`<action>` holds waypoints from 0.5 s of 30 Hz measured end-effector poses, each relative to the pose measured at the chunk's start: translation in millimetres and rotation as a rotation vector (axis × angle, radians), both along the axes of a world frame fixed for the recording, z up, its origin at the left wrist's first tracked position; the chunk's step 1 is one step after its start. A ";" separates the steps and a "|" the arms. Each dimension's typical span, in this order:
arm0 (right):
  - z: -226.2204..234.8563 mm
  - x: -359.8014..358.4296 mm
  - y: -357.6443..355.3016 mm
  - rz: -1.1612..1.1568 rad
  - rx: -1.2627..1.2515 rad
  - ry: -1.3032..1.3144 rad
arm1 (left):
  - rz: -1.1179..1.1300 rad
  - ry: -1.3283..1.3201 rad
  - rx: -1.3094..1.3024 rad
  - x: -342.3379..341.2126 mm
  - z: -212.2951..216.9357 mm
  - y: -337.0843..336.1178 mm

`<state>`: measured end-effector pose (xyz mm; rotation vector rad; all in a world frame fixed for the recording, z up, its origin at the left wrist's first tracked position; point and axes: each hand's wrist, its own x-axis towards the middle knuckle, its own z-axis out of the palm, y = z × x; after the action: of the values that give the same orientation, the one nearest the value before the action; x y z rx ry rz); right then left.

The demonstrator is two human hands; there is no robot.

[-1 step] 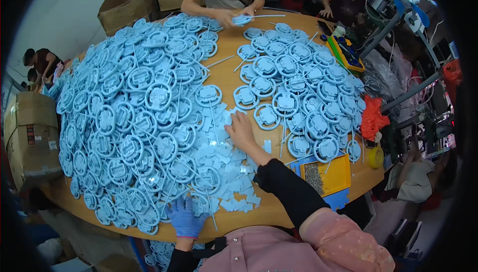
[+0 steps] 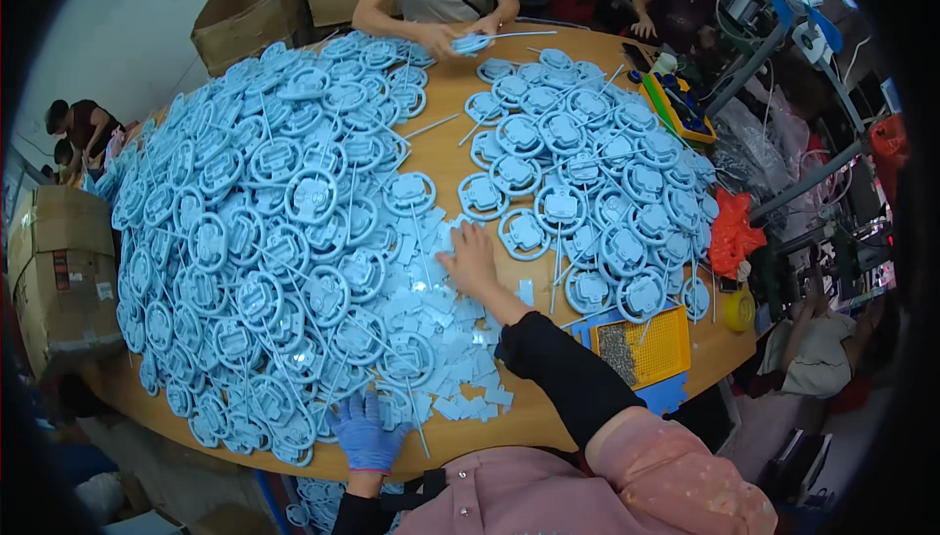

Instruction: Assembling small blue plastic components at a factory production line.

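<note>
My left hand (image 2: 365,431), in a blue glove, has its fingers spread against the near edge of a big heap of light-blue round rings with thin stems (image 2: 313,197). It holds nothing that I can see. Farther off, my bare right hand (image 2: 472,259) reaches onto a loose pile of small flat pale-blue pieces (image 2: 446,325). Its thumb and fingers are apart, with the fingertips touching the far part of that pile. The pieces lie between the big heap and a second, smaller heap of the same rings (image 2: 587,158) on the right.
A yellow basket (image 2: 669,344) with small metal parts stands at the table's near right, beside a roll of yellow tape (image 2: 740,310) and a red plastic bag (image 2: 736,232). Across the wooden table (image 2: 438,148), a co-worker's hands (image 2: 441,39) hold a ring. Cardboard boxes (image 2: 64,276) flank the table.
My right hand has shifted very slightly left over the flat pieces. The co-worker's hands and ring have moved a little to the left. My left hand stays in place.
</note>
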<state>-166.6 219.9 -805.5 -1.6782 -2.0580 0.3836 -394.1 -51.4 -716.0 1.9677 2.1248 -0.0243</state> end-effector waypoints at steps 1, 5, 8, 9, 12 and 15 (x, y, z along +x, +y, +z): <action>1.4 -9.8 -2.3 -0.001 -0.020 -0.019 | 0.002 0.004 0.003 -0.8 -0.5 1.9; 9.3 -39.9 -37.0 0.074 -0.189 0.050 | 0.053 -0.029 -0.053 1.4 -3.5 4.1; 16.0 -25.2 -69.2 0.155 -0.293 0.330 | 0.075 -0.074 -0.101 6.5 -5.9 14.0; 20.7 -15.8 -79.8 0.157 -0.266 0.355 | 0.087 -0.078 -0.111 5.7 -5.4 15.0; 43.7 31.5 -93.5 0.056 -0.120 0.321 | 0.078 -0.060 -0.024 -1.1 -5.0 9.7; 44.6 81.9 -106.6 -0.129 -0.017 -0.034 | 0.035 -0.043 0.058 1.7 -2.4 4.8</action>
<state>-84.6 113.3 -760.9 -1.8275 -1.9625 0.3329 -392.3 -46.6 -718.4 1.9438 2.1561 0.0860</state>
